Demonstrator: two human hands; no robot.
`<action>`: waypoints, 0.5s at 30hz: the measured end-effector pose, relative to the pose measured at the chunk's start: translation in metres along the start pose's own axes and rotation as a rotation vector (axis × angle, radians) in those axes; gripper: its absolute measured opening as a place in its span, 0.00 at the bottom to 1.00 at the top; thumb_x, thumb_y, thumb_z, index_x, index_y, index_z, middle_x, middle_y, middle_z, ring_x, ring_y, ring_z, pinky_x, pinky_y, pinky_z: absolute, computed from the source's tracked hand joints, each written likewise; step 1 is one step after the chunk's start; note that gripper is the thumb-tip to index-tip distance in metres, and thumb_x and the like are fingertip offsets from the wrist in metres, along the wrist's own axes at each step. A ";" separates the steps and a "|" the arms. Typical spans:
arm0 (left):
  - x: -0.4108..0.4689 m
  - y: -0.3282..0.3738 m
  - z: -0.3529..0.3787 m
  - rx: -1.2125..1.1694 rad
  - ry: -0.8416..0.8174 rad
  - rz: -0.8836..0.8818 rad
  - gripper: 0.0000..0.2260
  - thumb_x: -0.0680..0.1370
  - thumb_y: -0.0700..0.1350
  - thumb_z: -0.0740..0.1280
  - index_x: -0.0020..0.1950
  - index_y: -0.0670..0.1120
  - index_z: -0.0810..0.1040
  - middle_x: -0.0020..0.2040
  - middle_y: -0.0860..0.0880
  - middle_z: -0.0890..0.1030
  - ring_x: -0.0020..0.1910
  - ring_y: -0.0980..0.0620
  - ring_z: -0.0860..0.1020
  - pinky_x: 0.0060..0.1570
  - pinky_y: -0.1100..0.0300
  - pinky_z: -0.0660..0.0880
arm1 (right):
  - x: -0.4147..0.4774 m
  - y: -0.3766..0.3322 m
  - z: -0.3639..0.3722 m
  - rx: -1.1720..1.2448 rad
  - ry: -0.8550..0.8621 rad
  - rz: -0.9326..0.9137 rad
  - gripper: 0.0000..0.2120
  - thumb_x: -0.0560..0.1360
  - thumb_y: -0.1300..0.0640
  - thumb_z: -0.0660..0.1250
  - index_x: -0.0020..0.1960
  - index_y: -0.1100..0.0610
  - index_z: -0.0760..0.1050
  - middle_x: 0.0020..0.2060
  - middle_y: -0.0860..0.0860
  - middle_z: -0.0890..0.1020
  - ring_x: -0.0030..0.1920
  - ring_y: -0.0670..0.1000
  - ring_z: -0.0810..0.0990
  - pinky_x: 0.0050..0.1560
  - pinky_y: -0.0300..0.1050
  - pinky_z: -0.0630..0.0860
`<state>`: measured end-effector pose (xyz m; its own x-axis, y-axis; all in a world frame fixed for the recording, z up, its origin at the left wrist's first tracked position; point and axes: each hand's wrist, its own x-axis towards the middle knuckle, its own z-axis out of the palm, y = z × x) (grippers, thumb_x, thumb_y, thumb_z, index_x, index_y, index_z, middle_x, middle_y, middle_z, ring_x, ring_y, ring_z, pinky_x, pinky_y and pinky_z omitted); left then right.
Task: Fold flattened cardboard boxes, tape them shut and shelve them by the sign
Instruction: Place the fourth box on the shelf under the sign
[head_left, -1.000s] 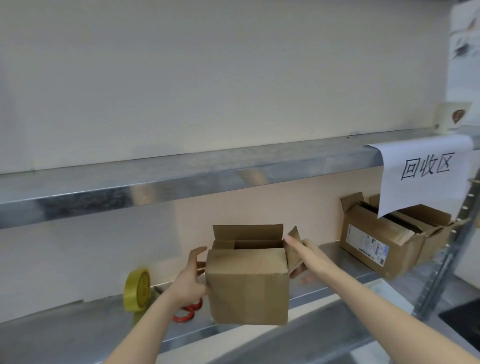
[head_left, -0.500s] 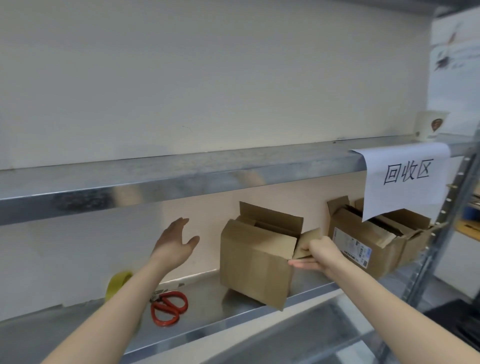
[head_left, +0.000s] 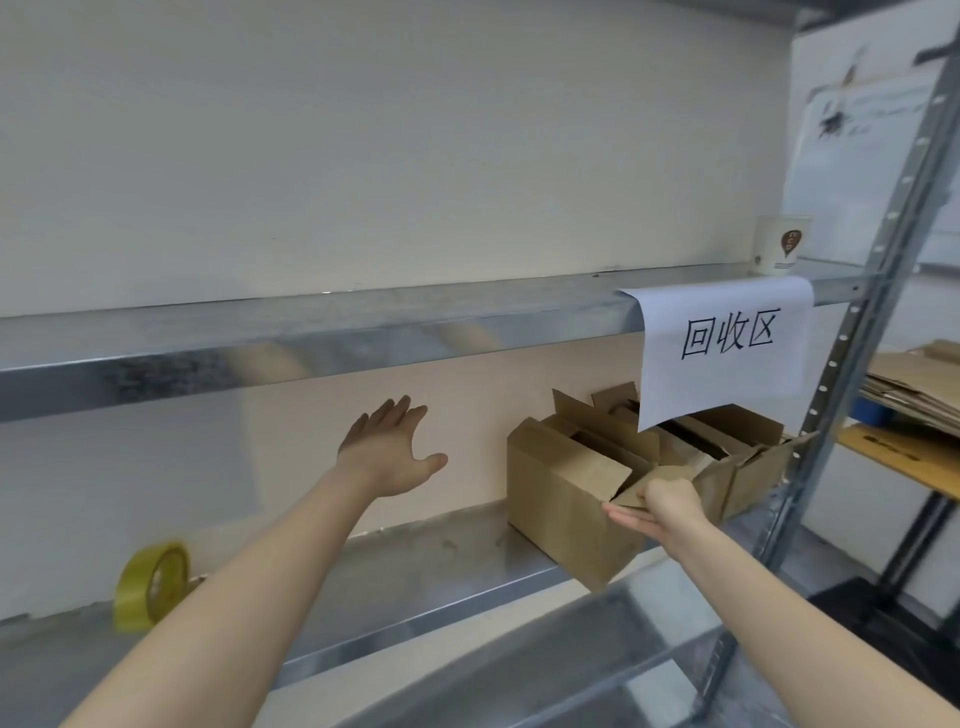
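Head view shows the right hand pinching a flap of the box, shelved by the sign yet untaped, left hand spread and empty.

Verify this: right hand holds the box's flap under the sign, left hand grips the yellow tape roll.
Wrong on the left hand: the head view shows it open in the air, apart from the yellow tape roll. The right hand does hold the box's flap under the sign.
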<state>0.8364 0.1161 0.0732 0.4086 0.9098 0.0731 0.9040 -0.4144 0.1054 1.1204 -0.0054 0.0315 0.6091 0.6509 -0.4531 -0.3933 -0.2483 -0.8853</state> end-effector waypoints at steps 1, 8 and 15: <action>0.001 0.003 0.000 0.006 -0.009 -0.001 0.35 0.77 0.65 0.57 0.79 0.53 0.48 0.80 0.53 0.44 0.78 0.53 0.44 0.76 0.53 0.45 | 0.003 -0.001 -0.003 0.027 0.002 0.005 0.16 0.80 0.70 0.53 0.64 0.59 0.67 0.65 0.62 0.73 0.47 0.61 0.83 0.51 0.53 0.81; -0.001 0.016 0.000 0.049 -0.048 -0.005 0.35 0.78 0.64 0.57 0.79 0.53 0.48 0.80 0.52 0.46 0.78 0.53 0.45 0.76 0.52 0.45 | 0.013 -0.005 -0.003 0.132 -0.072 -0.037 0.10 0.80 0.68 0.58 0.60 0.64 0.69 0.57 0.60 0.77 0.52 0.57 0.82 0.59 0.49 0.77; -0.005 0.009 -0.002 0.047 -0.059 -0.037 0.35 0.78 0.64 0.57 0.79 0.52 0.48 0.80 0.52 0.46 0.78 0.53 0.46 0.76 0.52 0.46 | 0.019 -0.007 0.003 0.013 -0.069 -0.171 0.10 0.78 0.61 0.66 0.42 0.57 0.66 0.54 0.59 0.78 0.50 0.56 0.81 0.62 0.52 0.76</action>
<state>0.8425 0.1073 0.0755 0.3799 0.9249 0.0109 0.9231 -0.3799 0.0602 1.1326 0.0110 0.0294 0.6195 0.7304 -0.2877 -0.2972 -0.1210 -0.9471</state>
